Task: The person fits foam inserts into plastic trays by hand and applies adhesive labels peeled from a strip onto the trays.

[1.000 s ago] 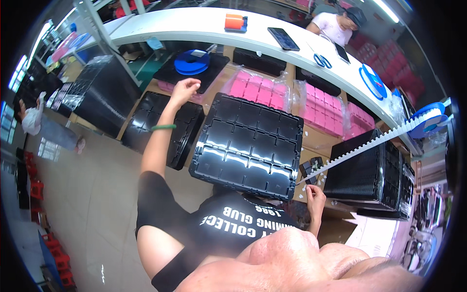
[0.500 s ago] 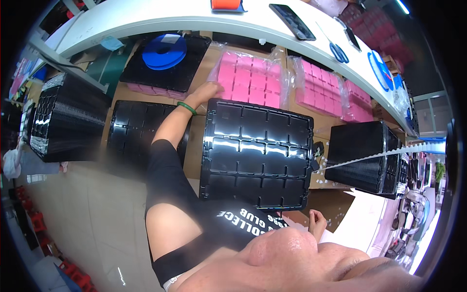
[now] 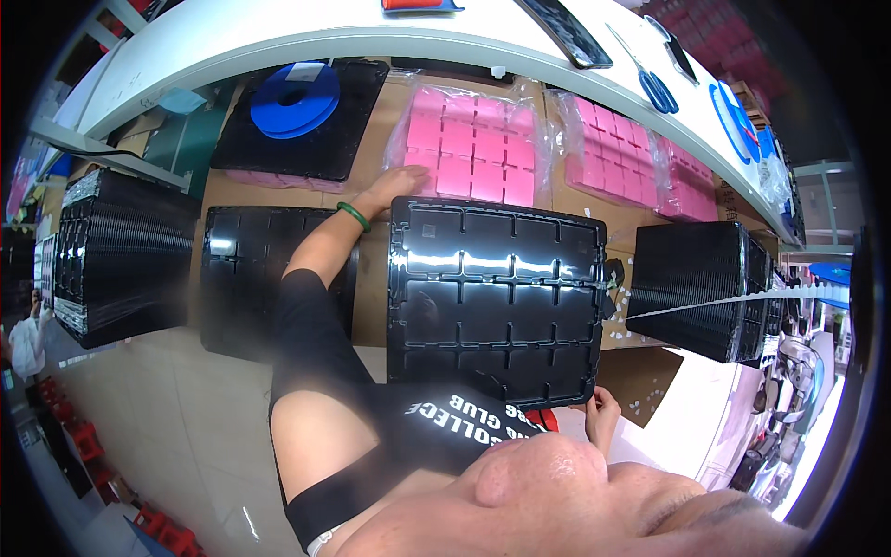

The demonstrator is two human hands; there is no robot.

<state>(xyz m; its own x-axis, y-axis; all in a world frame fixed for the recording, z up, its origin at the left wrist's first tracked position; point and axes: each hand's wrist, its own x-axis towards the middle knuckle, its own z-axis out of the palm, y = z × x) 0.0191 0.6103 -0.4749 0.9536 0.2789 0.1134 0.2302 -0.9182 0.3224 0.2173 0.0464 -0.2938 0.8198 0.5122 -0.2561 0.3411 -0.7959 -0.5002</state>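
In front of my body lies a black plastic tray (image 3: 497,316) with moulded ribs and shallow compartments. My left hand (image 3: 404,187), with a green bangle at the wrist, reaches past its far left corner. Those fingers stretch out onto the near left edge of a pink block stack (image 3: 473,144) partly wrapped in clear film. At the tray's near right corner, my right hand (image 3: 603,410) has its fingers curled at the rim, apparently pinching it; part of that hand is hidden.
Stacks of black trays (image 3: 121,260) (image 3: 691,288) stand left and right, another black tray (image 3: 264,269) beside my left arm. A blue spool (image 3: 295,100) lies on a black tray. The white shelf (image 3: 325,42) holds scissors (image 3: 659,93) and a phone (image 3: 566,32). A pale toothed strip (image 3: 742,302) crosses at right.
My right hand has come up to the tray's near right corner, where before it was just below it. My left hand has shifted slightly toward me, still by the pink blocks. The view has moved a little.
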